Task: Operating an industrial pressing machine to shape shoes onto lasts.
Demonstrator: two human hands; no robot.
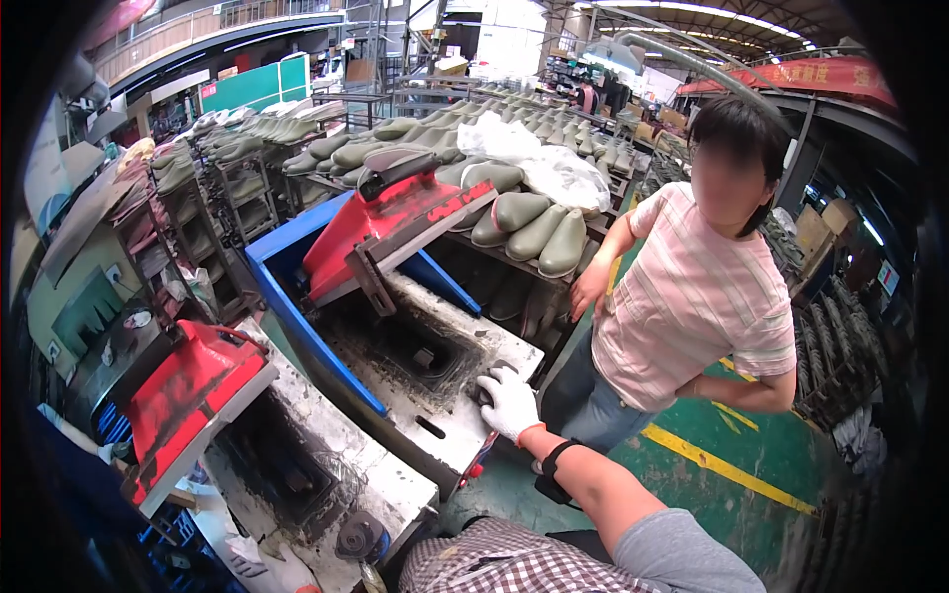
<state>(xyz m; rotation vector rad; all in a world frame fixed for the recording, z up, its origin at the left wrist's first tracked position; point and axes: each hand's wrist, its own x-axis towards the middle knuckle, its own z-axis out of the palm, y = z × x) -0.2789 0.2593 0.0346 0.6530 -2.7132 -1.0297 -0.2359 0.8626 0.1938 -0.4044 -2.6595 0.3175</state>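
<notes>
My right hand (509,403), in a white glove with grey fingertips, rests at the front of the farther machine (509,336). Its fingers curl over a dark round knob (484,396), mostly hidden beneath them. At the lower left edge lies my left hand (265,567), also gloved, beside the nearer machine (386,474); its fingers are too unclear to read. Each machine has a tilted red lid (390,222) above a dark, grimy recess. On the nearer machine, a dark round knob (362,537) sits at the front corner, close to its red lid (193,395).
A person (692,296) in a pink striped shirt stands to the right of the farther machine. Racks behind carry many olive-green boot-shaped pieces (539,232) and white plastic sheeting (563,178). A blue frame (306,306) edges the farther machine. Yellow lines (732,469) cross the green floor.
</notes>
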